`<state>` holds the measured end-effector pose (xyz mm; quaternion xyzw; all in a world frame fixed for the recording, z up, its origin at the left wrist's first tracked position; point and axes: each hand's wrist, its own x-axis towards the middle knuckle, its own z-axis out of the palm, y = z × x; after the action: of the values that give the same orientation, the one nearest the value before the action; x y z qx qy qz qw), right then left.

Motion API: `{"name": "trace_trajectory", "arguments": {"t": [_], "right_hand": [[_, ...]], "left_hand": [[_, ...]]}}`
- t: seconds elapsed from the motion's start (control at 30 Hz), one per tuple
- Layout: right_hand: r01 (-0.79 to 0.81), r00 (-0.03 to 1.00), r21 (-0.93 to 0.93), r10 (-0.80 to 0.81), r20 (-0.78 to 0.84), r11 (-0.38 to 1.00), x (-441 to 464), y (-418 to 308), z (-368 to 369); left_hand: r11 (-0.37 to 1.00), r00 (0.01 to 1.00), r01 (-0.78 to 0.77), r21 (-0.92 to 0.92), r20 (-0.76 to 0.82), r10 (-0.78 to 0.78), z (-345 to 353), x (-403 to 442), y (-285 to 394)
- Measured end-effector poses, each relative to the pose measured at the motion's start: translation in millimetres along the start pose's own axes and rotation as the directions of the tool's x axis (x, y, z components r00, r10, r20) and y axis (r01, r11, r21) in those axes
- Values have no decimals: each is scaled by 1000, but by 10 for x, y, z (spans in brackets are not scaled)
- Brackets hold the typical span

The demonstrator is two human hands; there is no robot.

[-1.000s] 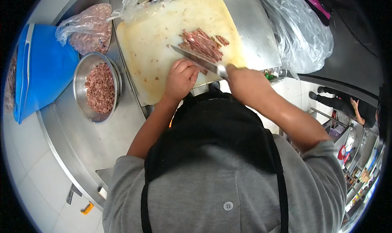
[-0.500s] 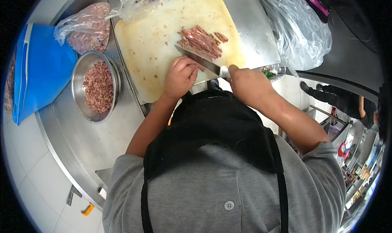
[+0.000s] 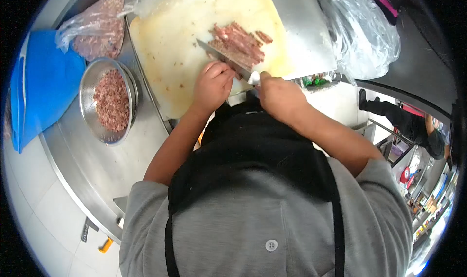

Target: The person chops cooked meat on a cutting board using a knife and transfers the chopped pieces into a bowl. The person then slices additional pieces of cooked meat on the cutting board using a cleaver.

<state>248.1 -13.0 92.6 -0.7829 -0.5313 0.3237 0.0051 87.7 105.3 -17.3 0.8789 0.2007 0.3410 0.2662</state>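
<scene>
My right hand (image 3: 284,98) grips a knife (image 3: 225,57) by its white handle. The blade slants up and left over the cutting board (image 3: 165,58), along the near side of a heap of reddish meat strips (image 3: 239,41). My left hand (image 3: 213,86) is closed, its fingers curled at the near side of the blade. A bit of meat shows at those fingertips, partly hidden by the fingers and the knife. One small separate piece of meat (image 3: 264,37) lies right of the heap.
Left of the board, a perforated metal bowl (image 3: 89,102) holds chopped meat. Behind it are a plastic bag of ground meat (image 3: 99,29) and a blue bag (image 3: 46,82). Clear plastic bags (image 3: 362,34) lie at right. Another person (image 3: 406,121) stands farther off, right.
The knife and my right hand have shifted left and slightly up across the board. My left hand stays curled close to the blade. The view has shifted slightly.
</scene>
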Motion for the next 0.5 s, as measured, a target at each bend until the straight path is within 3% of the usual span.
{"name": "trace_trajectory", "arguments": {"t": [0.13,0.3,0.33,0.4,0.5], "right_hand": [[28,1000,-39,-28,6,999,-32,9,-319],[2,981,135,25,-193,991,-344,279,-718],[-24,974,189,65,-217,982,-371,364,-759],[-44,967,199,92,-237,979,-395,503,-804],[-118,952,290,192,-239,950,-429,668,-753]], "left_hand": [[1000,989,-11,-15,145,13,-121,20,-1],[993,950,-59,97,310,26,-336,238,-116],[992,948,-79,97,314,45,-364,436,-58],[959,864,-283,12,437,250,-337,868,11],[953,813,-304,4,522,257,-57,1183,36]]}}
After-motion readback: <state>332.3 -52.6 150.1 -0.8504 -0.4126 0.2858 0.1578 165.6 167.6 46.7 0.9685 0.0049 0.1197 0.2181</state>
